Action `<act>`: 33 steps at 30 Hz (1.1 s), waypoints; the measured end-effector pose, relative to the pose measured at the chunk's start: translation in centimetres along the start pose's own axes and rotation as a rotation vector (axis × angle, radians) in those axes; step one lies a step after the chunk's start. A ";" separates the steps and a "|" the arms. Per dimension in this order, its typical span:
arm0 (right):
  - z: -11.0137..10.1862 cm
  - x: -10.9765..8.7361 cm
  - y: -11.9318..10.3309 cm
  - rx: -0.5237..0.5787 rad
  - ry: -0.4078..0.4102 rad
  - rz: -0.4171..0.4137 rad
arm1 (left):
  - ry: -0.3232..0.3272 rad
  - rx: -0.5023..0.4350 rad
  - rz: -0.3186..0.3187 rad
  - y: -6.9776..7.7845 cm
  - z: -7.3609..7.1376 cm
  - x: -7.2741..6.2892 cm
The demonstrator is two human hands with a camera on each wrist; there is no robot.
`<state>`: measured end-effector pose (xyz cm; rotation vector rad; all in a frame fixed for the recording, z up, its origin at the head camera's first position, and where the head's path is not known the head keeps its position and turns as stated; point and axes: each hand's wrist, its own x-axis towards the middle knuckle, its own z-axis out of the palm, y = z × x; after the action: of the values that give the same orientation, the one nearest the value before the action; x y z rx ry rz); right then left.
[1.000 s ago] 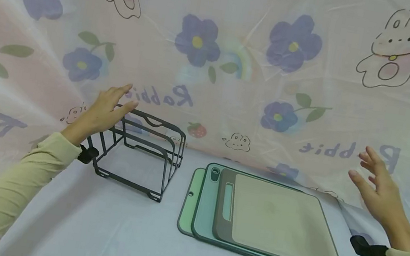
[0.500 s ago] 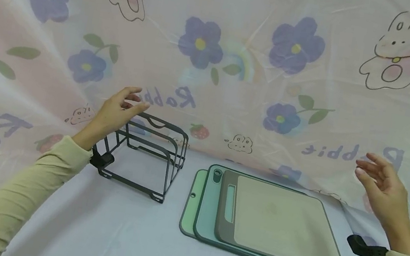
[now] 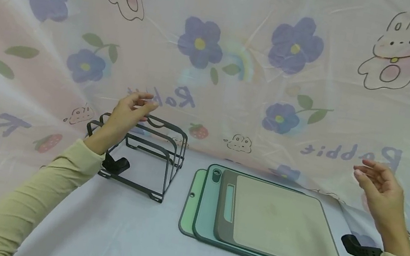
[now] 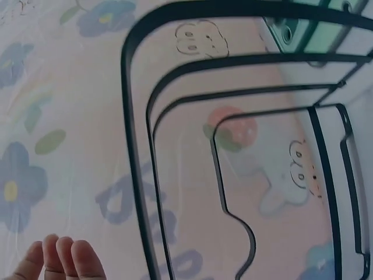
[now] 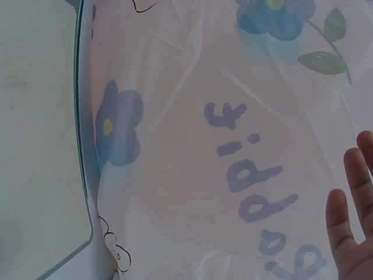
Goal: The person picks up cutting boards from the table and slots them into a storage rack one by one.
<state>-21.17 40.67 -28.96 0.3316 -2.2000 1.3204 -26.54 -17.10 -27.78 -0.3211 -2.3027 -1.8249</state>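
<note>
Hovering near rack [image 3: 150, 144], left hand [image 3: 129, 111], mirrored "Rabbit" [image 3: 350, 153]

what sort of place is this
Perhaps a makeshift tabletop filming setup, though the room itself is hidden: a rabbit-and-flower printed sheet rises behind a white surface bearing a black wire rack and stacked cutting boards.

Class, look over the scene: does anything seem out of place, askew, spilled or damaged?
The lettering on the backdrop reads backward, as if mirrored. The stacked boards right of the rack are staggered rather than aligned. I see no spill or damage.
</note>
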 end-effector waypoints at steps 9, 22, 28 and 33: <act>0.1 -0.3 0.5 0.194 -0.034 0.020 | -0.037 -0.068 -0.003 0.2 2.7 0.3; 0.0 -1.2 2.2 0.392 -0.130 0.095 | -0.102 -0.118 -0.014 0.8 7.4 0.4; -0.1 -1.8 3.2 0.340 -0.120 0.125 | -0.131 -0.079 -0.007 0.3 8.9 0.0; -0.3 -2.1 3.8 0.315 -0.099 0.156 | -0.138 -0.087 -0.007 -0.2 10.1 -0.3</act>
<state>-21.12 42.67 -32.88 0.3543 -2.1299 1.7774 -26.40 -7.36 -30.31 -0.4667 -2.3189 -1.9675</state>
